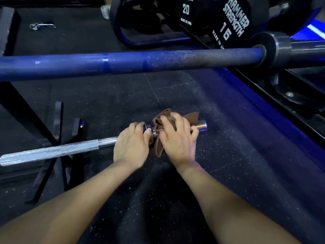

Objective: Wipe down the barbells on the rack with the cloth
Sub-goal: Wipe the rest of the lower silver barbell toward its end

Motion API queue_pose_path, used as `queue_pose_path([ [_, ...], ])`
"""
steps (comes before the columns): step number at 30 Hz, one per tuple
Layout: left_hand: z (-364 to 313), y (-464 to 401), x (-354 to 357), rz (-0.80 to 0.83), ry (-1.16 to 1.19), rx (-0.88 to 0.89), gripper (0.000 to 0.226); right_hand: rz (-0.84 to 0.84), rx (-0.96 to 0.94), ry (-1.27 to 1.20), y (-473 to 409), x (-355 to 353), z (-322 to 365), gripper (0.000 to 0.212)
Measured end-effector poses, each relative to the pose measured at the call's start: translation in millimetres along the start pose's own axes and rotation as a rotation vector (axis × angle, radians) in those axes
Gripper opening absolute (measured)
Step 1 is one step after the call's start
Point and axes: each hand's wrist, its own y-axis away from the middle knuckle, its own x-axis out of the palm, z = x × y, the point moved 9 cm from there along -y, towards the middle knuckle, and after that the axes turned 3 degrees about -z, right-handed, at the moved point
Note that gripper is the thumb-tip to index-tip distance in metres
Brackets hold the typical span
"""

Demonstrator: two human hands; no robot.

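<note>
A chrome barbell (52, 152) runs low across the view from the left edge to its sleeve end (202, 125). My left hand (131, 145) grips the bar just left of the collar. My right hand (177, 138) holds a brown cloth (158, 148) wrapped around the sleeve next to the collar, fingers curled over it. Above it a blue barbell (123, 62) lies across the view, its dark sleeve (281, 46) at the right. The part of the chrome bar under both hands is hidden.
Black Hammer Strength plates (233, 20) and a blue frame (149, 42) stand at the back. A black rack stand (58, 131) rises at the left. A metal spring collar (35, 26) lies on the black rubber floor (228, 173) at far left.
</note>
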Motion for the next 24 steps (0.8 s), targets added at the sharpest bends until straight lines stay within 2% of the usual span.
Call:
queue_pose_path([
  [5,0.0,1.6,2.4,-0.012,0.001,-0.036,0.049,-0.005,0.157,0.094,1.8,-4.3,-48.6,0.041],
  [12,1.1,-8.0,2.5,-0.001,0.023,-0.134,0.048,0.066,0.22,0.139,-10.3,-4.9,-75.0,0.045],
  [15,2.4,-10.7,1.2,-0.014,0.019,-0.161,0.048,0.158,0.381,0.057,-8.3,-0.7,-100.0,0.043],
  [19,4.0,-16.5,1.6,-0.033,0.01,-0.2,0.05,0.163,0.545,-0.061,9.7,-2.7,-132.4,0.034],
  [22,5.1,-19.6,4.0,-0.012,0.019,-0.241,0.051,0.158,0.621,-0.004,28.2,-7.5,-147.7,0.035],
  [24,6.2,-22.0,3.4,-0.018,0.048,-0.263,0.049,0.091,0.637,-0.001,31.8,-20.1,-150.2,0.035],
])
